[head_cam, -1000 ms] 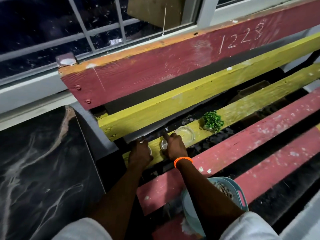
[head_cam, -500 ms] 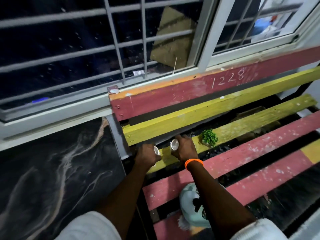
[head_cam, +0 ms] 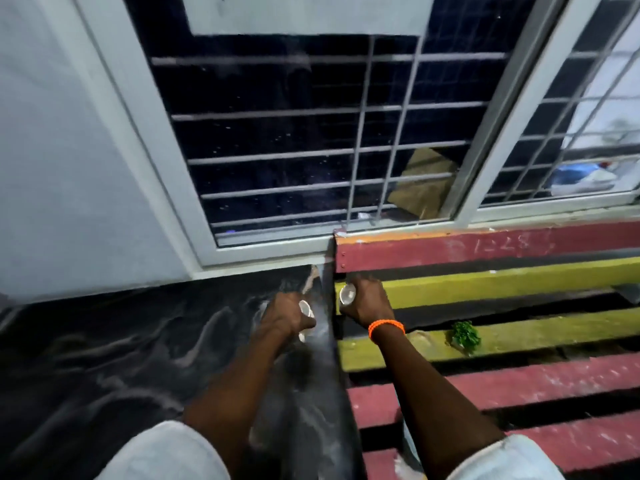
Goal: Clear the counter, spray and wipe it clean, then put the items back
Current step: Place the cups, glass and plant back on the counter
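Observation:
My left hand (head_cam: 283, 315) grips a small shiny metal cup (head_cam: 305, 309) just above the right edge of the black marble counter (head_cam: 121, 358). My right hand (head_cam: 367, 303), with an orange band at the wrist, grips a second small metal cup (head_cam: 346, 294) over the left end of the painted slat bench (head_cam: 502, 379). Both cups are held in the air, their round ends facing me. A small green plant (head_cam: 465, 336) sits on a yellow slat to the right of my right arm.
A barred window (head_cam: 311, 140) with a white frame runs behind the counter and bench. A grey wall (head_cam: 59, 168) stands at the left. The bench's red and yellow slats have dark gaps between them.
Both hands lifted the two cups off the yellow slat and carried them left toward the counter. The view swung left and up; the glass bowl and basket are out of sight.

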